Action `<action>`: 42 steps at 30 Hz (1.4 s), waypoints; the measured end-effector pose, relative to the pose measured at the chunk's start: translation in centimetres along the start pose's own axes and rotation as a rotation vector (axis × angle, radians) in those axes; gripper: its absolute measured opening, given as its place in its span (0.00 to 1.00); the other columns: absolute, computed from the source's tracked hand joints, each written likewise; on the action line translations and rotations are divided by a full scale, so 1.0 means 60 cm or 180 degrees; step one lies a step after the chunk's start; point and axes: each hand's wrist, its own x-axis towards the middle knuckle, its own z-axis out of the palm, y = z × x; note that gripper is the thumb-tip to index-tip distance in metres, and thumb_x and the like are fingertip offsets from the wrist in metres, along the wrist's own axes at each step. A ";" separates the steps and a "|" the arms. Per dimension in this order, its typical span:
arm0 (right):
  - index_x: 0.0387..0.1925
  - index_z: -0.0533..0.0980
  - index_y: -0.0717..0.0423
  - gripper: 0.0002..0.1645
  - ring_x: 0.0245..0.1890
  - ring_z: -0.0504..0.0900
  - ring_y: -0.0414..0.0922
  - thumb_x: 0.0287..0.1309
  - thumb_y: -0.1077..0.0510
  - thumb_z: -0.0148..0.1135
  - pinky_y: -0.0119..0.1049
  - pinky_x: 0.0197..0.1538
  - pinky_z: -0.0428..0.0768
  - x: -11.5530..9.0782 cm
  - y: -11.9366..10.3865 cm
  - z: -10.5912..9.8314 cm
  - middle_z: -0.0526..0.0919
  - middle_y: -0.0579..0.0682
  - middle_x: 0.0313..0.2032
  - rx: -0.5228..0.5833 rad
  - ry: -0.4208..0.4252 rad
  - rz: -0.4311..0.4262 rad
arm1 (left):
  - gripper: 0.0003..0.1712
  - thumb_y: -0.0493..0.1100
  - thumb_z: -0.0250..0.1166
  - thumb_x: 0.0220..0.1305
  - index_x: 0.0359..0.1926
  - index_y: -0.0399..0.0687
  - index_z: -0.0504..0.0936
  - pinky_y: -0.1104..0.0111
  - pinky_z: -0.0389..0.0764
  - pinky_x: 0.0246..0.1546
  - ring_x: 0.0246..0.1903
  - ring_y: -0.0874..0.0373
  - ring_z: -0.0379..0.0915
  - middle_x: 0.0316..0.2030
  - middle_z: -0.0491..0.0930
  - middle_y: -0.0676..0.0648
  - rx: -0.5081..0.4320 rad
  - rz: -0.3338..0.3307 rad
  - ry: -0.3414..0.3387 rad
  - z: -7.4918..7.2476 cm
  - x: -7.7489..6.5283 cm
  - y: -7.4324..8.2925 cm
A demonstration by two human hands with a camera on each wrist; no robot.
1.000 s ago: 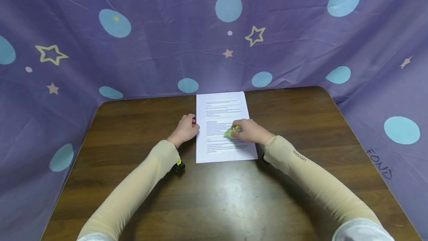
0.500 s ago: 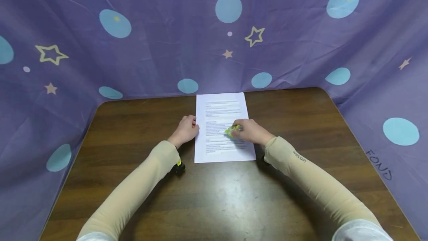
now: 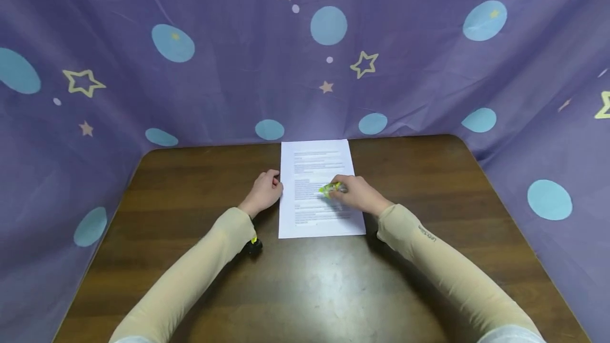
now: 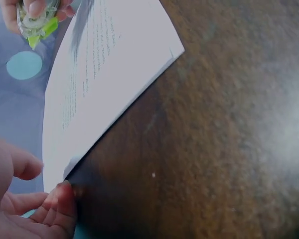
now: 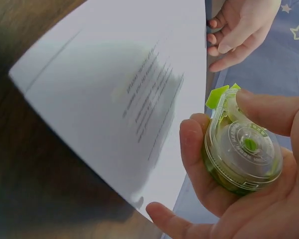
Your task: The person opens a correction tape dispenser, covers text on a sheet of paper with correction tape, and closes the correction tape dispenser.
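Note:
A printed sheet of paper (image 3: 312, 229) lies at the far middle of the wooden table, its text running in grey lines. My right hand (image 3: 357, 193) grips a correction tape (image 5: 244, 149) with a clear round case and a bright green tip, between thumb and fingers. In the head view its tip is over the text on the page's right half; contact with the paper cannot be told. My left hand (image 3: 263, 192) rests at the sheet's left edge, fingers loosely bent. In the left wrist view a fingertip (image 4: 66, 191) touches the paper's edge, and the thumb stands apart.
A purple curtain (image 3: 214, 94) with stars and blue dots rises behind and on both sides of the wooden table (image 3: 305, 290). The paper's far edge lies close to the curtain. A black wrist device (image 3: 254, 247) shows beneath the left sleeve.
The head view has tilted up a little, so everything sits lower in it. Both hands stay almost where they were on the paper, the correction tape still in the right.

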 end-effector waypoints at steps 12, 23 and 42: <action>0.44 0.78 0.44 0.12 0.34 0.77 0.40 0.58 0.49 0.63 0.37 0.40 0.74 -0.008 -0.005 -0.030 0.82 0.42 0.36 0.0222 0.0049 -0.0195 | 0.17 0.42 0.56 0.66 0.53 0.40 0.74 0.66 0.72 0.37 0.34 0.58 0.70 0.37 0.75 0.48 -0.0422 0.0521 0.0267 -0.006 -0.024 0.012; 0.43 0.78 0.42 0.11 0.33 0.76 0.39 0.58 0.54 0.63 0.36 0.38 0.75 -0.028 -0.047 -0.044 0.81 0.39 0.36 0.0412 0.0156 -0.0590 | 0.20 0.49 0.69 0.56 0.49 0.49 0.79 0.61 0.78 0.35 0.35 0.60 0.76 0.40 0.81 0.43 -0.0898 0.1179 0.0035 0.014 -0.072 0.076; 0.44 0.79 0.44 0.11 0.37 0.75 0.39 0.58 0.56 0.63 0.35 0.41 0.74 -0.030 -0.066 -0.056 0.80 0.39 0.38 0.0469 -0.0004 -0.0830 | 0.06 0.45 0.70 0.55 0.33 0.52 0.82 0.71 0.75 0.26 0.30 0.65 0.73 0.29 0.78 0.57 -0.0978 0.1307 0.0150 0.025 -0.069 0.105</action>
